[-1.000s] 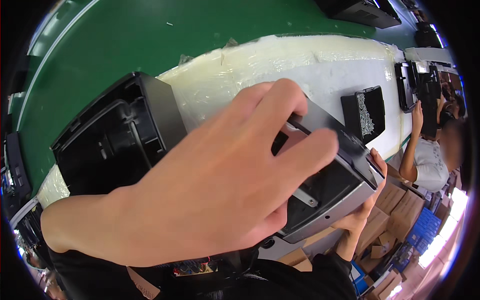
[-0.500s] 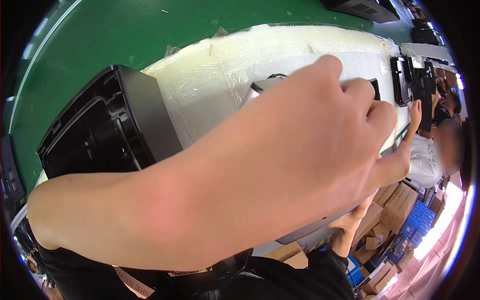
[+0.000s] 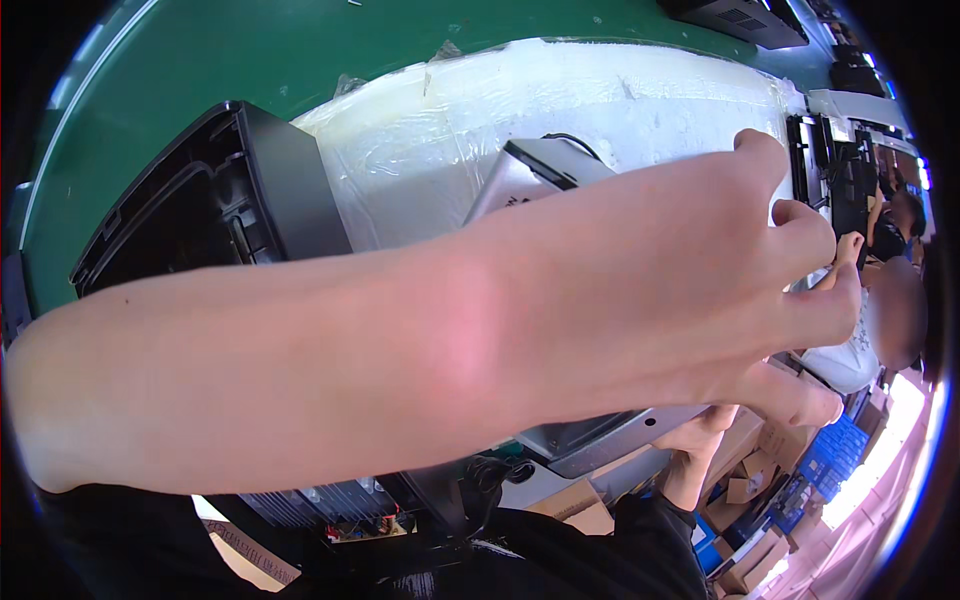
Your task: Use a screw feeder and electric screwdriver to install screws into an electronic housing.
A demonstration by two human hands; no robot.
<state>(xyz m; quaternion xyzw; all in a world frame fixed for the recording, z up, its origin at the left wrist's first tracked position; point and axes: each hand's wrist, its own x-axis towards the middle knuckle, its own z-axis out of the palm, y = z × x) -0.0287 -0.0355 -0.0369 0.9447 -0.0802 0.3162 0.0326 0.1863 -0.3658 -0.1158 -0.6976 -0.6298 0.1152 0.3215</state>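
My left forearm stretches across the whole middle of the view. My left hand [image 3: 690, 270] is at the right, back up, its fingers bent but spread apart; nothing shows in them. Below it, my right hand [image 3: 695, 430] grips the edge of a dark grey casing [image 3: 600, 445] that has a small round hole; the forearm hides most of this casing, and some of the hand's fingers are out of sight. Beyond my forearm, a silver box [image 3: 520, 180] with a black strip and a black cable lies on the plastic-wrapped white table [image 3: 400, 140].
A large open black housing [image 3: 290, 180] stands at the left. Black frames [image 3: 808, 165] lie at the table's right end, near a co-worker in a light shirt [image 3: 850, 365]. Cardboard boxes [image 3: 755, 470] and a blue crate [image 3: 835, 455] are at the lower right.
My left hand has moved to the right and its fingers have spread from a fist-like curl. More of the silver box shows. My right hand stays at the casing's edge.
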